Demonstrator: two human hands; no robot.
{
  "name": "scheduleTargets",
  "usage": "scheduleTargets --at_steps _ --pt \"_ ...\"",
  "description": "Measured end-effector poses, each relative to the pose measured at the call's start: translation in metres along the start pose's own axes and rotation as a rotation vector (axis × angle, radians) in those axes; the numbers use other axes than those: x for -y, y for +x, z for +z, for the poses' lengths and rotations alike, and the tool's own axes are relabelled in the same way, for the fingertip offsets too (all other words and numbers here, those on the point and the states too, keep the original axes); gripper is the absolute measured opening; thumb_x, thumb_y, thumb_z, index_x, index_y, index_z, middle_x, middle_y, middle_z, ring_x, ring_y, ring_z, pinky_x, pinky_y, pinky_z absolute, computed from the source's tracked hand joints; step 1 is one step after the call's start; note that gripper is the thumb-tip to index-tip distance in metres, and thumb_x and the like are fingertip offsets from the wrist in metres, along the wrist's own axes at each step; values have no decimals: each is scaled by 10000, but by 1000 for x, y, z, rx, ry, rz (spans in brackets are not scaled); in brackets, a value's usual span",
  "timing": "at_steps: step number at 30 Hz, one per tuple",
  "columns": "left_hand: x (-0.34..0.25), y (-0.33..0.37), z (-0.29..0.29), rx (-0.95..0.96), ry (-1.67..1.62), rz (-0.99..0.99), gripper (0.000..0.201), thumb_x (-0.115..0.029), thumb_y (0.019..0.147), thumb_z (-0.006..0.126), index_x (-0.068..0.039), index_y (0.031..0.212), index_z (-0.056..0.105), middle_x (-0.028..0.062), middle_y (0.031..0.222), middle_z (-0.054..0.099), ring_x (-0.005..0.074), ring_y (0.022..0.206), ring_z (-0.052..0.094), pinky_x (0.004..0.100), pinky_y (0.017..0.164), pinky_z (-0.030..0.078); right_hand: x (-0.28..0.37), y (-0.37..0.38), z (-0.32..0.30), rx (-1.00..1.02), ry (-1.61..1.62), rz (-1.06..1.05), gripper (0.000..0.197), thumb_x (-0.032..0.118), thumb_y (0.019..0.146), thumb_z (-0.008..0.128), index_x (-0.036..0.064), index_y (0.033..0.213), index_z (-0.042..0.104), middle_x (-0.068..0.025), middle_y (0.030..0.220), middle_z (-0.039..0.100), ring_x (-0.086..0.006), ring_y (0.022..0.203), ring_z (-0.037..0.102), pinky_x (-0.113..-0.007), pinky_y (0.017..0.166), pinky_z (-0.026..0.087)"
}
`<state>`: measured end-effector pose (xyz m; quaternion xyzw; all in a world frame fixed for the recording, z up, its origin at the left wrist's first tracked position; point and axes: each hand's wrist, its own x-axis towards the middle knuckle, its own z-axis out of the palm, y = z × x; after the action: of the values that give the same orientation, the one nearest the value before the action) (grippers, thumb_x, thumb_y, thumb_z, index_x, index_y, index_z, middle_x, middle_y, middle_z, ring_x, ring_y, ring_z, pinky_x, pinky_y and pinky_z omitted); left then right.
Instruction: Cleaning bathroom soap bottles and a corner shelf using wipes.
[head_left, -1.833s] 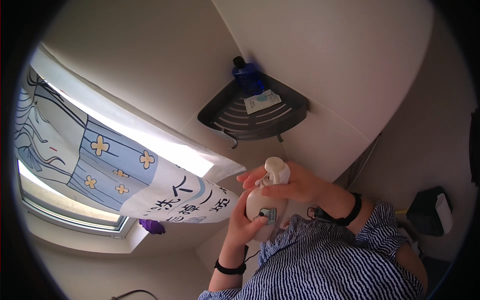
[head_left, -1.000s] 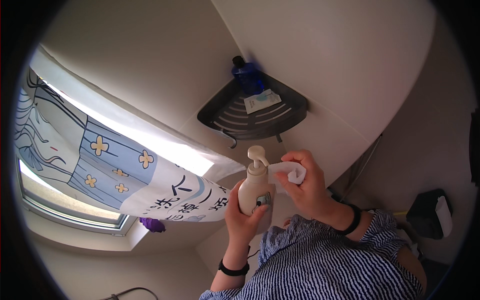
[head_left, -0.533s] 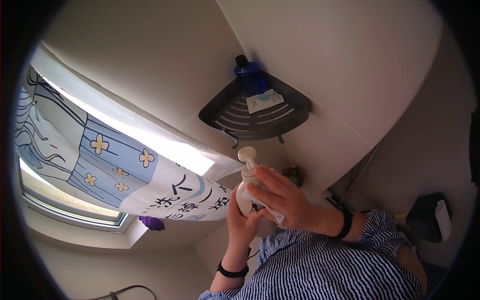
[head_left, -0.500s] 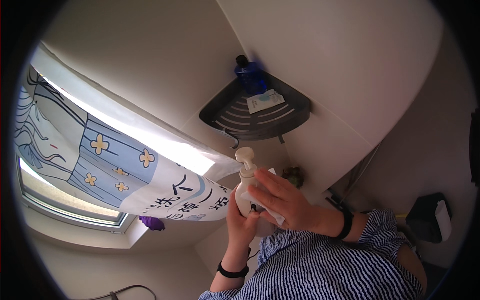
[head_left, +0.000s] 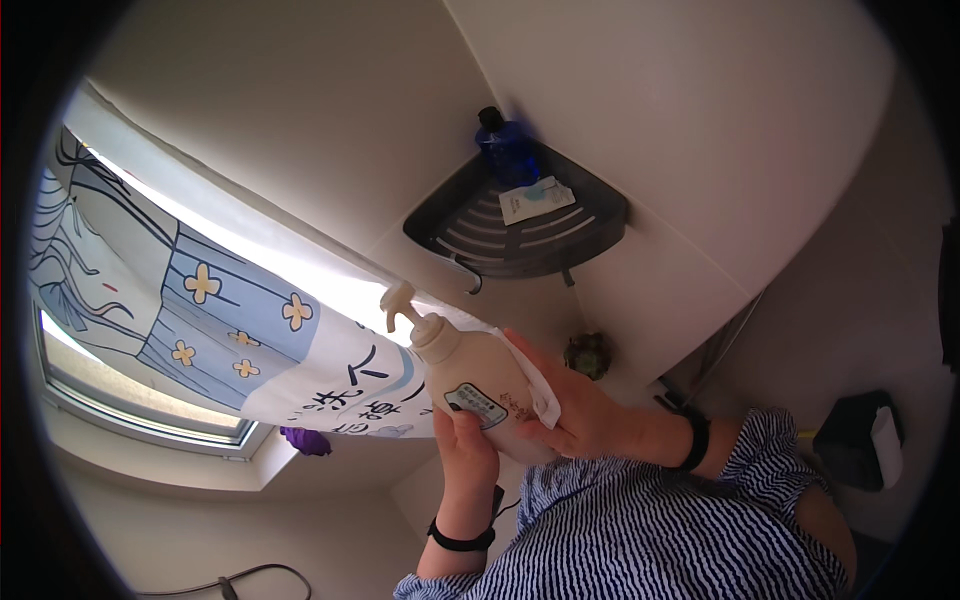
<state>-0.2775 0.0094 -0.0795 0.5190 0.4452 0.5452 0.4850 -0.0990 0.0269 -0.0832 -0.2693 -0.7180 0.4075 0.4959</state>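
Note:
A cream-white pump bottle (head_left: 472, 362) with a label on its front is tilted, its pump head leaning to the upper left. My left hand (head_left: 467, 455) grips its lower left side, with the thumb on the front by the label. Against the bottle's right side my right hand (head_left: 585, 405) presses a white cloth or wipe (head_left: 535, 380); its fingers are wrapped behind and partly hidden. The bottle's base is partly hidden by my hands and striped shirt.
A dark grey corner shelf (head_left: 450, 235) on the wall holds a blue bottle (head_left: 510, 152) and a white packet (head_left: 537, 200). At left a printed curtain (head_left: 260, 310) hangs by a window (head_left: 140, 390). A small plant-like thing (head_left: 588, 355) and a dark box with white paper (head_left: 850, 440) are to the right.
The bottle has tilted to the left and turned, so its labelled front now shows. My right hand has slid with the white cloth to its right side.

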Motion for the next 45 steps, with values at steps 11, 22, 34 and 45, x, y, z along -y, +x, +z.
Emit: scheduleTargets --at_steps 11,22,34,45 --pt "-19 8 -1 -278 -318 -37 746 -592 962 542 -37 1433 380 90 1353 550 237 1211 576 381 994 504 -11 -28 13 50 80 262 1119 286 713 899 77 1558 195 -191 1487 419 -334 1312 495 -422 1066 438" --pt "-29 -2 6 188 -380 15 1361 -763 571 792 -74 1559 158 213 1475 428 297 1300 510 446 1106 443 -18 -2 -20 560 645 369 960 306 715 880 52 1471 347 -127 1359 534 -249 1233 543 -389 1051 462" --pt "-6 -40 17 -397 -81 165 928 -653 883 621 -46 1499 285 122 1446 454 266 1330 481 423 1084 442 -1 4 12 270 62 -120 670 195 989 594 97 1568 271 -210 1549 355 -378 1451 325 -458 1169 310" --pt "-9 -55 -29 -654 -138 201 770 -618 974 495 -39 1456 331 135 1398 491 260 1253 537 406 1024 491 -23 4 67 292 -467 -694 475 164 935 589 163 1407 546 -82 1521 435 -341 1402 414 -465 1151 385"
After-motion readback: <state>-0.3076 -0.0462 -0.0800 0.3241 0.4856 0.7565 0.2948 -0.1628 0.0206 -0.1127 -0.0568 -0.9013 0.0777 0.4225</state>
